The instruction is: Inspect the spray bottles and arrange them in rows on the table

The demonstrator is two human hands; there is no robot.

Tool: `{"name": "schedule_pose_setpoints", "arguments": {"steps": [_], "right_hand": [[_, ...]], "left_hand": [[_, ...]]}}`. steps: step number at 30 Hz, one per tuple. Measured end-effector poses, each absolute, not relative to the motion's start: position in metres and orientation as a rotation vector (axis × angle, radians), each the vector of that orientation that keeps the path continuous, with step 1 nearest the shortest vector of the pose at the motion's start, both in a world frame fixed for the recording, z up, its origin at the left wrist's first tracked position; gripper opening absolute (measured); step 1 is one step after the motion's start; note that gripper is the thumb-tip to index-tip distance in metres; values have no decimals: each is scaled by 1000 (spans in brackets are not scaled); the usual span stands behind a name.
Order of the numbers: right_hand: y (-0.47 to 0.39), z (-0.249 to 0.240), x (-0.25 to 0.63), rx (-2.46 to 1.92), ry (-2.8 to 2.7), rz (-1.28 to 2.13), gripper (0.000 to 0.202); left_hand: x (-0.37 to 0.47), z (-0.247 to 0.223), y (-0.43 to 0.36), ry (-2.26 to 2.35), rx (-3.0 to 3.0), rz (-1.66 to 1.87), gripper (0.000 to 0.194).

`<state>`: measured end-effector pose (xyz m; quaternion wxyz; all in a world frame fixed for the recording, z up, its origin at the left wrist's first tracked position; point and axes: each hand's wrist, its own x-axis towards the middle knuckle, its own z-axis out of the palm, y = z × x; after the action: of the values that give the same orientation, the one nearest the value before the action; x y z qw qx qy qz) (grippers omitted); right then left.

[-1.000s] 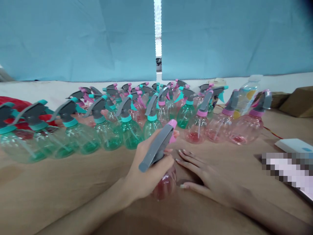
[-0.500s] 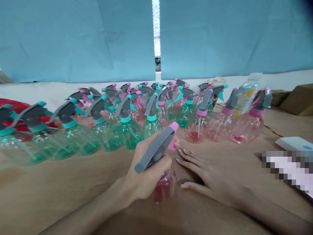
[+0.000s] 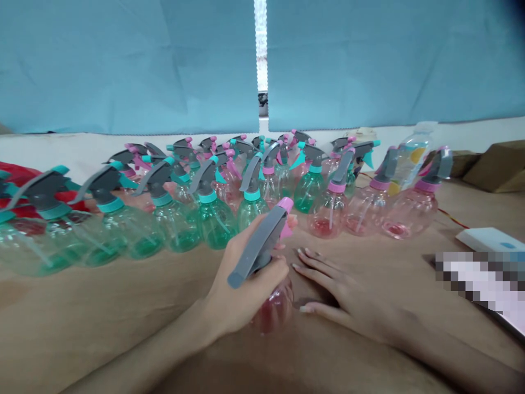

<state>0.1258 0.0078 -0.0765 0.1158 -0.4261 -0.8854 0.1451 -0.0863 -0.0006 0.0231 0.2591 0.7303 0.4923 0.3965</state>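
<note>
My left hand point(image 3: 246, 284) is wrapped round the neck of a pink spray bottle point(image 3: 273, 313) with a grey and pink trigger head. The bottle stands upright on the wooden table point(image 3: 123, 317), its nozzle turned away from me to the right; the fingers hide its collar and most of the trigger. To its right, my right hand point(image 3: 348, 295) lies flat on the table with fingers spread, apart from the bottle and holding nothing. Just beyond the left hand stand a green spray bottle point(image 3: 217, 223) and a pink-collared spray bottle point(image 3: 328, 216).
Several green and pink spray bottles form rows across the back. Behind the pink ones stands a clear plastic bottle point(image 3: 414, 153). Cardboard boxes point(image 3: 498, 167), a white box point(image 3: 490, 241) and a pixelated flat object point(image 3: 484, 284) lie at right. Red material point(image 3: 20, 178) is at far left.
The view has shifted slightly. My left hand keeps its hold on the pink spray bottle, and my right hand stays flat on the table.
</note>
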Motion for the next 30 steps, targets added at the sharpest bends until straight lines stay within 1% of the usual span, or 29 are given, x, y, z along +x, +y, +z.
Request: {"name": "schedule_pose_setpoints", "arguments": {"steps": [4, 7, 14, 21, 27, 30], "right_hand": [[9, -75, 126, -1268, -2608, 445, 71], [9, -76, 127, -1269, -2594, 450, 71], [9, -79, 126, -1265, -2570, 472, 70], [9, -81, 127, -1222, -2515, 520, 68], [9, -81, 127, -1229, -2543, 486, 68], [9, -80, 127, -1232, -2560, 479, 69]], "left_hand": [[-85, 25, -1, 1236, 1893, 1068, 56], [-87, 26, -1, 1218, 1874, 1035, 58], [-89, 23, -1, 1215, 1859, 1011, 52], [-86, 23, -2, 1214, 1897, 1076, 48], [-87, 22, 1, 1137, 1897, 1066, 39], [-87, 23, 1, 1123, 1890, 1057, 37]]}}
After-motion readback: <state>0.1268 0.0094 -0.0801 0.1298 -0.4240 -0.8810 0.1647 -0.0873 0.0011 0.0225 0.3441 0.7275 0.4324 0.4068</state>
